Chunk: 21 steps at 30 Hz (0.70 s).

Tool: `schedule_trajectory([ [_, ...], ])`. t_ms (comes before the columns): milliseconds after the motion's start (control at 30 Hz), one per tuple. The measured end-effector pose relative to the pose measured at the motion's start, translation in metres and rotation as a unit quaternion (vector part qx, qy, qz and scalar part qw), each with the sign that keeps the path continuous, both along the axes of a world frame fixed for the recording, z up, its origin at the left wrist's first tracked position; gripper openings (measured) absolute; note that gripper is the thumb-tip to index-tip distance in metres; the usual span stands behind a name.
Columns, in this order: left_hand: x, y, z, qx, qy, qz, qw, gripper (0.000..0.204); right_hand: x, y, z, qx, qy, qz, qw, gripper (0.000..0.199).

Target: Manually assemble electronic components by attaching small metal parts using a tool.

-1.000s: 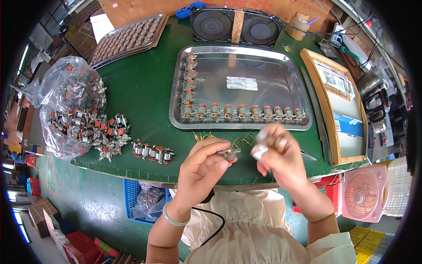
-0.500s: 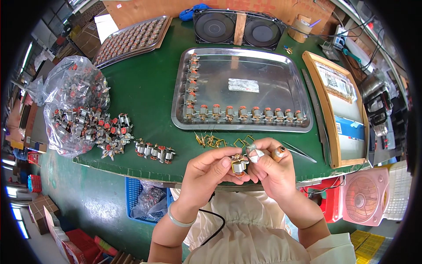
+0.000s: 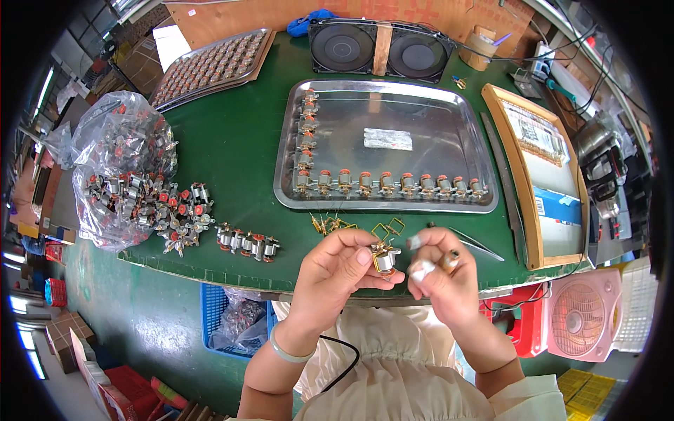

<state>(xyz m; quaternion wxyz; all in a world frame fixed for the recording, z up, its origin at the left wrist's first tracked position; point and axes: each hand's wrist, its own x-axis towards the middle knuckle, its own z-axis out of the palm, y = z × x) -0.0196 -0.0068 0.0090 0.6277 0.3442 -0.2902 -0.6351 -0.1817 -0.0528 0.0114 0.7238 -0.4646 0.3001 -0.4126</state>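
My left hand (image 3: 326, 270) pinches a small electrical part (image 3: 385, 259) between thumb and fingers, above the bench's near edge. The part has a silver body, an orange-red end and a thin brass-coloured wire frame around it. Just to its right, my right hand (image 3: 449, 281) is half curled, with thumb and index finger apart and nothing visible between them. White wrapping covers the right thumb tip, and other fingers carry grey and brown coverings. Loose brass wire frames (image 3: 330, 223) lie on the green bench beyond the hands, and tweezers (image 3: 477, 242) lie to the right.
A metal tray (image 3: 428, 98) holds similar parts along its left and near sides. At left are a row of parts (image 3: 246, 242), a loose pile (image 3: 184, 210) and a plastic bag (image 3: 119, 133) of them. Two fans (image 3: 344, 48) stand behind; a wooden frame (image 3: 531, 231) lies right.
My right hand has drawn away from the part to the right, and its thumb and index finger have parted. The left hand still holds the part, now slightly turned.
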Motion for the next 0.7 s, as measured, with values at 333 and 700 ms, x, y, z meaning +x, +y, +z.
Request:
schedule_trajectory([
  [333,-0.014,0.001,-0.002,-0.108,-0.133,0.133,0.976,0.015,0.013,0.008,-0.001,-0.056,0.008,0.026,0.998,0.027],
  [700,-0.021,-0.003,-0.007,-0.151,-0.189,0.197,0.950,0.011,0.015,0.003,0.000,0.078,-0.058,0.049,0.994,0.021],
])
